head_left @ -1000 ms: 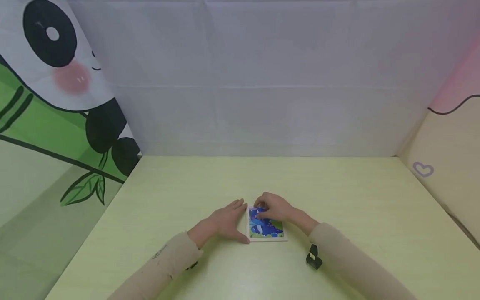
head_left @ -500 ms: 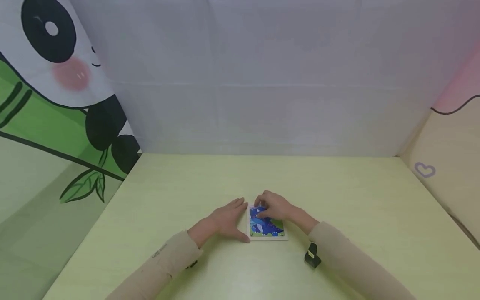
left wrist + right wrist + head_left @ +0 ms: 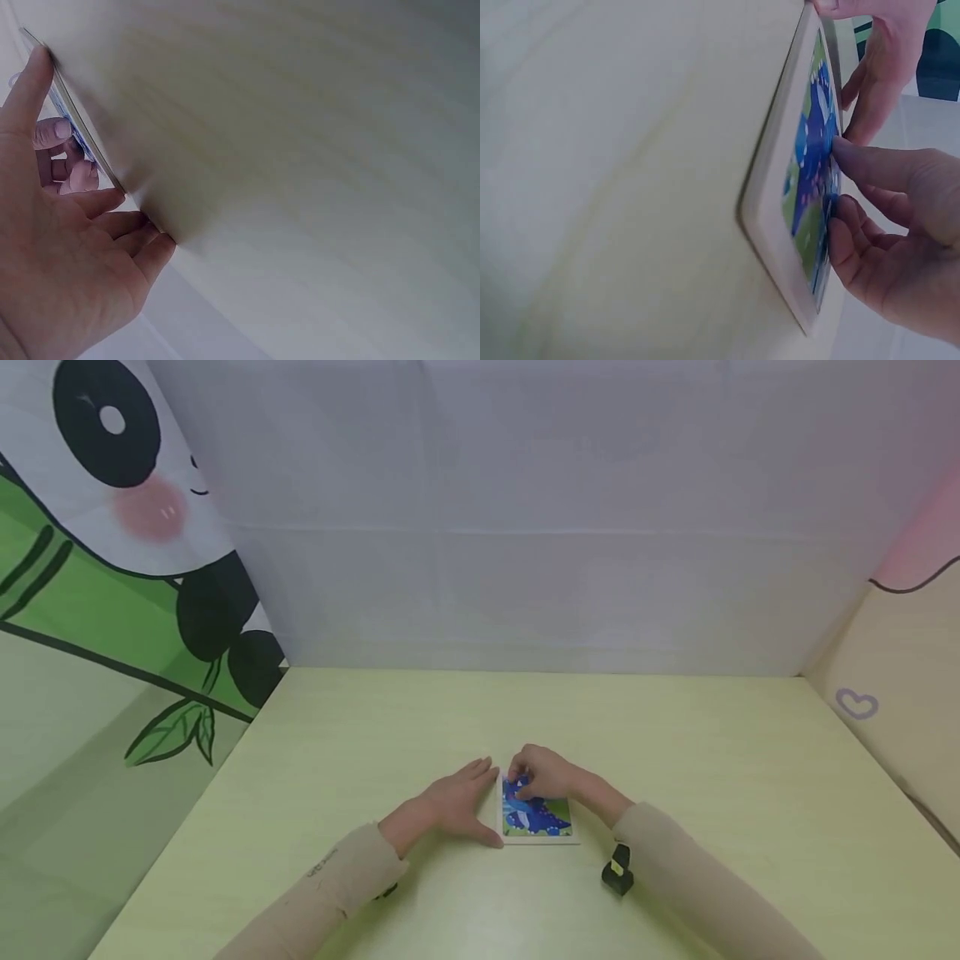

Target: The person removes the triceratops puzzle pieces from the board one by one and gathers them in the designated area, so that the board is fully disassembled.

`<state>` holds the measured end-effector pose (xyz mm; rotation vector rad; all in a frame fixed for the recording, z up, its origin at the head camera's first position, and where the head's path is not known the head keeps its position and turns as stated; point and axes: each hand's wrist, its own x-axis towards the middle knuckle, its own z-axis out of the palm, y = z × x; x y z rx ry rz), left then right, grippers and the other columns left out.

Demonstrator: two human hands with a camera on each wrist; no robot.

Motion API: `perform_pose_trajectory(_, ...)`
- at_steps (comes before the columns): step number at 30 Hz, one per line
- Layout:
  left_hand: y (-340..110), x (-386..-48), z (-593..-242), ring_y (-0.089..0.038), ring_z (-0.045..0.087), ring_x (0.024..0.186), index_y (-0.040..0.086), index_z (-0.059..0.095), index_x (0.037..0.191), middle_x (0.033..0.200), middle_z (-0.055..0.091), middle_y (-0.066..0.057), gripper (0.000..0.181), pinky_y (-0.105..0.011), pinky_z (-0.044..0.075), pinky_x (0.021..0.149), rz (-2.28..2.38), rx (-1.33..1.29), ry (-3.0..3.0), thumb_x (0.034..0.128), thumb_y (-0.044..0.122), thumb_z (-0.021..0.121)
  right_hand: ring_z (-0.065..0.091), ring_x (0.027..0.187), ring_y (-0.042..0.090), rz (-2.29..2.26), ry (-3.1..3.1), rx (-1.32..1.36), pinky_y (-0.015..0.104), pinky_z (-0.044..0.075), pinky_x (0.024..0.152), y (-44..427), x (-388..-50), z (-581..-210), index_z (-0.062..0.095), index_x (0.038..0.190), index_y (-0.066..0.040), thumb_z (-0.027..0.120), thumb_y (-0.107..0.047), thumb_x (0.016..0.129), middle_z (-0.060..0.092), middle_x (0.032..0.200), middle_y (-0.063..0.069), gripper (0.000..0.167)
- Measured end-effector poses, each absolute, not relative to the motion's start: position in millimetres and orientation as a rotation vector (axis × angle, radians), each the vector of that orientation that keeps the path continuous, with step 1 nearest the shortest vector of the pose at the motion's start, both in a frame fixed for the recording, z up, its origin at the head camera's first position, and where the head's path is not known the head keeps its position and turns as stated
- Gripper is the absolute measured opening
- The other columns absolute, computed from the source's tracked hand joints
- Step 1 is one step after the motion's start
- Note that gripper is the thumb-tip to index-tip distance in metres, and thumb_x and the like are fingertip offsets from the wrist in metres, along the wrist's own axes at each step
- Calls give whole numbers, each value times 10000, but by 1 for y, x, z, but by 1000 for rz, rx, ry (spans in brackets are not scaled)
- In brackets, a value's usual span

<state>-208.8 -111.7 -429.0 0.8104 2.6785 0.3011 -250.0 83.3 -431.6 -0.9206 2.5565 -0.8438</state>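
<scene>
Pale grey cloth backdrop [image 3: 480,527], creased, standing beyond both hands. Light yellow tabletop [image 3: 690,735], faintly grained, beneath them. Printed panda [image 3: 108,422], on a side panel, far out beyond the left hand; a green leaf drawing [image 3: 172,735] below it. Purple heart outline [image 3: 857,703], on the opposite panel, well out to the right hand's side.

One square panel with a pale frame [image 3: 542,841], lying flat on the tabletop, between the hands; it bears a blue dinosaur picture [image 3: 540,820] on green ground.

Left hand [image 3: 453,806]: fingers extended, thumb spread, touching the frame along its near side; it grasps nothing. Right hand [image 3: 546,774]: above the picture's far part, thumb and bent fingers set apart, tips touching the printed face; whether they pinch a piece cannot be told.

Beige sleeves [image 3: 322,885], one behind each hand. Small black device [image 3: 618,872], below the right hand's cuff.
</scene>
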Motion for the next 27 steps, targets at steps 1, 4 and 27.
perform_pose_trajectory(1,-112,-209,-429,-260,129,1378,39,238,1431,1501,154,-135,1060,-425,284,1065,303,809,2679,660,618,679,506,778,131,-839,2567,-915,265,473,701,83,-249,-432,638,886,-46,728,-44,736,564,869,24,175)
perform_pose_trajectory(4,-112,-208,-428,-261,121,1379,44,230,1434,1504,144,-131,1058,-424,274,1070,310,805,2673,663,614,679,526,789,136,-832,2596,-887,269,483,717,82,-247,-431,623,931,-49,736,-57,735,585,897,29,226)
perform_pose_trajectory(27,-113,-209,-432,-263,129,1377,51,223,1437,1503,148,-132,1071,-409,265,1077,271,827,2686,659,641,662,443,674,92,-690,2757,-1018,206,412,607,89,-235,-432,679,1054,-50,716,-210,781,552,866,16,318)
